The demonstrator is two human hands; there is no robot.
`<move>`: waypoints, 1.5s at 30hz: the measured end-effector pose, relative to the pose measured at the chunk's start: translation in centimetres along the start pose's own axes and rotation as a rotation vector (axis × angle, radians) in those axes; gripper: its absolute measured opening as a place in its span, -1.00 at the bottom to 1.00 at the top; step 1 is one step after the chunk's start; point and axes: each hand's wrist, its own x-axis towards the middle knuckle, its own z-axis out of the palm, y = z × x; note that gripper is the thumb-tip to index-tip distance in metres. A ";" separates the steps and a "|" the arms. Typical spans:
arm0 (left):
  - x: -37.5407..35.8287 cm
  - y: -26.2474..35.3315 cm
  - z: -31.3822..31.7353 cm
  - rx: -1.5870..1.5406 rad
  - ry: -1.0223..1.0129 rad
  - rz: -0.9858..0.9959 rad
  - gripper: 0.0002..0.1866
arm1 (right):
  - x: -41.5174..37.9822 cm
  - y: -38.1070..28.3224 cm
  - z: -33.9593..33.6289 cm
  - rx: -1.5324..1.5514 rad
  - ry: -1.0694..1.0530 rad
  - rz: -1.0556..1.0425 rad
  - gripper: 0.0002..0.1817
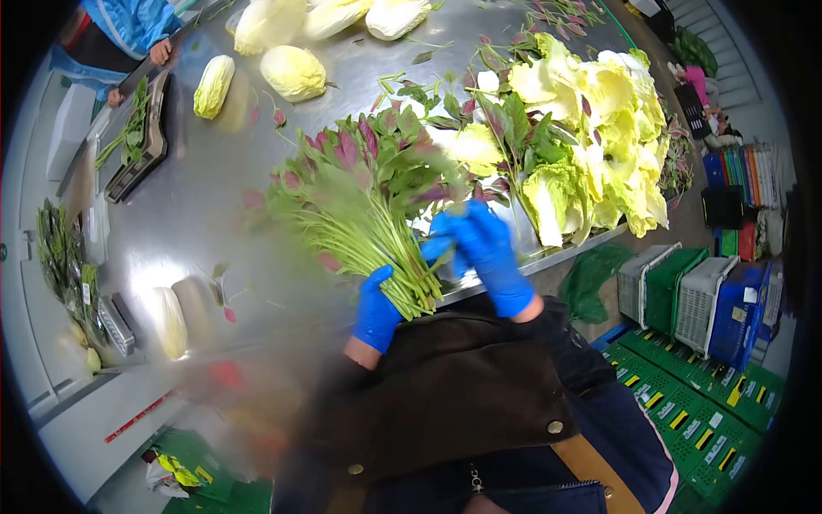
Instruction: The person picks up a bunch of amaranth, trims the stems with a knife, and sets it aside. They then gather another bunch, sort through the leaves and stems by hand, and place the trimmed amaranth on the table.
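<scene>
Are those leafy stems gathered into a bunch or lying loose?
Gathered. The left hand grips the leafy stems at their base, leaves fanning outward, while the right hand touches them.

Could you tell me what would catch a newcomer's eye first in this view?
Most striking is the bunch of red-and-green leafy stalks at centre, gripped at its stems by the left hand with the right hand beside it, both in bright blue gloves. To the right, a heap of pale yellow cabbage leaves covers the steel table; whole cabbages lie at the far edge.
</scene>
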 end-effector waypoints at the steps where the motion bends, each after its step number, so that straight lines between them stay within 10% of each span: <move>1: 0.1 0.1 0.4 -0.020 -0.037 -0.009 -0.27 | 0.4 -0.9 -2.2 -0.048 0.028 0.073 -0.76; 4: 0.3 0.0 0.6 -0.077 -0.005 -0.035 -0.23 | 3.5 0.4 -9.2 -0.424 0.171 0.156 -0.74; 6: 0.4 0.0 0.2 -0.071 -0.005 -0.036 -0.24 | 3.3 0.0 -10.6 -1.602 0.267 -0.070 -0.65; 7: 0.5 -0.1 0.2 -0.073 -0.007 -0.038 -0.25 | 3.2 1.2 -10.3 -1.347 0.326 -0.330 -0.63; 10: 0.6 -0.4 0.0 0.007 0.022 -0.031 -0.27 | 2.0 2.5 -4.1 -0.873 0.069 -0.132 -0.71; 19: 0.5 -0.3 -0.4 -0.013 0.146 -0.076 -0.37 | 8.3 5.9 3.5 -0.932 -0.031 -0.294 -0.74; 24: 0.4 -0.6 0.0 -0.025 0.061 -0.001 -0.36 | 4.8 6.9 1.5 -0.246 -0.059 -0.414 -0.75; 28: 0.7 -0.7 -0.4 -0.073 0.047 -0.023 -0.36 | 2.8 6.9 0.4 0.254 -0.204 0.157 -0.71; 32: 1.1 -0.7 -1.1 -0.072 0.066 -0.001 -0.35 | 3.1 7.0 0.5 0.646 -0.084 0.296 -0.66; 45: 1.7 -0.9 -0.5 0.022 0.243 0.037 -0.42 | 4.2 6.9 3.5 0.391 0.040 0.085 -0.77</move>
